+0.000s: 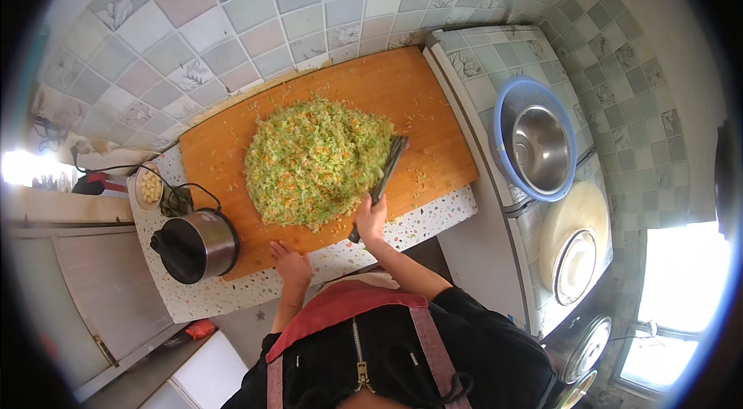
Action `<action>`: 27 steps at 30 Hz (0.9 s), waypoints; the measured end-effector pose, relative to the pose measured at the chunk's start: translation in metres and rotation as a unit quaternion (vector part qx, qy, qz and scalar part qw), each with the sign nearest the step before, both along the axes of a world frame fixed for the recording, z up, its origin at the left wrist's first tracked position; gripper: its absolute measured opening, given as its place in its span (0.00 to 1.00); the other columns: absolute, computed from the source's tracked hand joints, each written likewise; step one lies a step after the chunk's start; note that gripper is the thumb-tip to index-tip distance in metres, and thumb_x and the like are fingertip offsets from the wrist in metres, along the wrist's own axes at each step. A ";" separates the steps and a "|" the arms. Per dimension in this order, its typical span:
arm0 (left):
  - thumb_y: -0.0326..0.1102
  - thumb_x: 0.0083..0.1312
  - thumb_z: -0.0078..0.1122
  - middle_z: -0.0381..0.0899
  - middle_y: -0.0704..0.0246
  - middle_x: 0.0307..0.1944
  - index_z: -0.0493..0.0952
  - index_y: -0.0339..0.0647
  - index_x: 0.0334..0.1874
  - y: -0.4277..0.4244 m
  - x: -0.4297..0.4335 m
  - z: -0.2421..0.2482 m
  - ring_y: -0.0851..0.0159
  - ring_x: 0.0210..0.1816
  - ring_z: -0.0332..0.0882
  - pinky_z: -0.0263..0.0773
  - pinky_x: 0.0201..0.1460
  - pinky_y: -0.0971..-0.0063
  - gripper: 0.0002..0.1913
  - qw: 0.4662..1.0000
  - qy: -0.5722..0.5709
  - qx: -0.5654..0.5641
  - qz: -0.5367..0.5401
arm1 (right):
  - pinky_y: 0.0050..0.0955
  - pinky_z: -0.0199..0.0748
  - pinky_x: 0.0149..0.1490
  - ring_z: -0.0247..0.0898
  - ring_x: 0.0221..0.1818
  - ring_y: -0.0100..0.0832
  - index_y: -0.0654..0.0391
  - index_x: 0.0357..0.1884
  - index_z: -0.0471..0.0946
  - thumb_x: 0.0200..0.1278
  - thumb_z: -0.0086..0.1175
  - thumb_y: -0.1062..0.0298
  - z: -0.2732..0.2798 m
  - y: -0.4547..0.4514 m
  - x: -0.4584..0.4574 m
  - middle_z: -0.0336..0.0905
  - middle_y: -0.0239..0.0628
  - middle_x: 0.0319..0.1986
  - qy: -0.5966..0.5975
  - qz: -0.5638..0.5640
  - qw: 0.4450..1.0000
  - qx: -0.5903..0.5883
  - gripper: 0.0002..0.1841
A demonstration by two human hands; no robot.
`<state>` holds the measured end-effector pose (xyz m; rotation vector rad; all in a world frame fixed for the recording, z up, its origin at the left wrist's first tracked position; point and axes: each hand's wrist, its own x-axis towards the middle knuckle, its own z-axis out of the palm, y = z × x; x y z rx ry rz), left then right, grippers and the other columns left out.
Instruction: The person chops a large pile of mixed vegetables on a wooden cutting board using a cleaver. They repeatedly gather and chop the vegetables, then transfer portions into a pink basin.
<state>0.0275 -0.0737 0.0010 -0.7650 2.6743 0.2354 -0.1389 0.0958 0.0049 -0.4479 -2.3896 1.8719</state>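
Note:
A wide mound of finely chopped green and orange vegetables [313, 162] covers the middle of a wooden cutting board [432, 119]. My right hand [371, 218] grips the handle of a dark-bladed kitchen knife [390, 166]. The blade lies along the mound's right side, touching it. My left hand [290, 263] rests on the board's near edge, fingers spread and holding nothing. Small vegetable bits are scattered over the board to the right of the blade.
A steel electric appliance with a black lid [197, 246] stands at the board's left corner, its cord running back. Behind it is a bowl of peeled cloves [150, 187]. On the tiled ledge at right, a blue basin [499, 136] holds a steel bowl [540, 148].

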 end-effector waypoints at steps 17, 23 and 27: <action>0.49 0.66 0.56 0.44 0.36 0.75 0.52 0.20 0.72 0.005 0.009 0.006 0.37 0.74 0.49 0.47 0.73 0.47 0.43 0.998 0.029 0.043 0.034 | 0.52 0.71 0.29 0.75 0.25 0.60 0.64 0.43 0.65 0.72 0.51 0.62 0.117 -0.010 -0.081 0.76 0.57 0.21 0.082 0.418 0.869 0.251 0.14; 0.48 0.65 0.56 0.44 0.37 0.75 0.52 0.20 0.72 0.011 0.006 0.002 0.37 0.74 0.48 0.48 0.73 0.47 0.43 0.997 0.030 0.044 0.063 | 0.53 0.72 0.34 0.75 0.27 0.58 0.65 0.42 0.68 0.75 0.45 0.58 0.096 -0.020 -0.126 0.76 0.56 0.23 0.002 0.524 0.768 0.368 0.16; 0.47 0.63 0.59 0.45 0.38 0.75 0.52 0.21 0.72 0.011 0.004 -0.005 0.38 0.74 0.49 0.49 0.74 0.49 0.44 0.994 0.066 0.018 0.089 | 0.49 0.72 0.27 0.75 0.25 0.55 0.66 0.42 0.68 0.74 0.46 0.58 0.096 -0.007 -0.104 0.76 0.56 0.22 0.060 0.414 0.864 0.281 0.17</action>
